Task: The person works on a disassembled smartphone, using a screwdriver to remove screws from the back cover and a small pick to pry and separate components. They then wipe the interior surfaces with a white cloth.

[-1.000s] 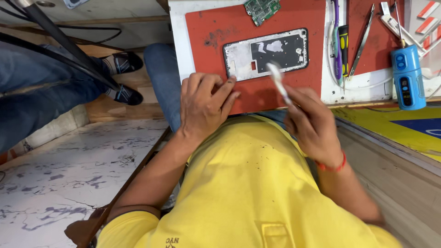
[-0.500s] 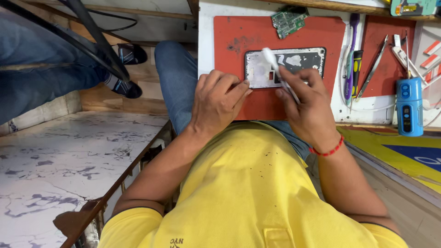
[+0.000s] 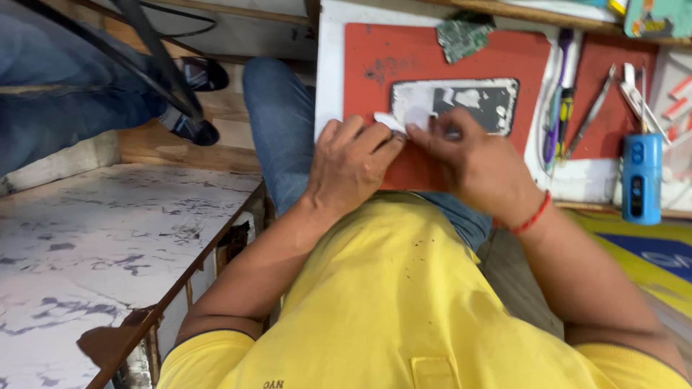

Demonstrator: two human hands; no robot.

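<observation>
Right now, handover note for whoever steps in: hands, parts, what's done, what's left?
Left hand: fingertips press a small white piece at the near edge of the phone frame.
Right hand: fingers on the same piece beside it.
Phone frame lies flat on the red mat, opened, pale residue inside. Green circuit board is out, at the mat's far edge. Tweezers and blue tool lie to the right.
Left: frame unassembled; board not refitted.

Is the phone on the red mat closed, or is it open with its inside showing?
Open. The phone lies flat on the red mat with no cover; its dark inside with pale patches shows. A green circuit board lies apart, above it.
</observation>
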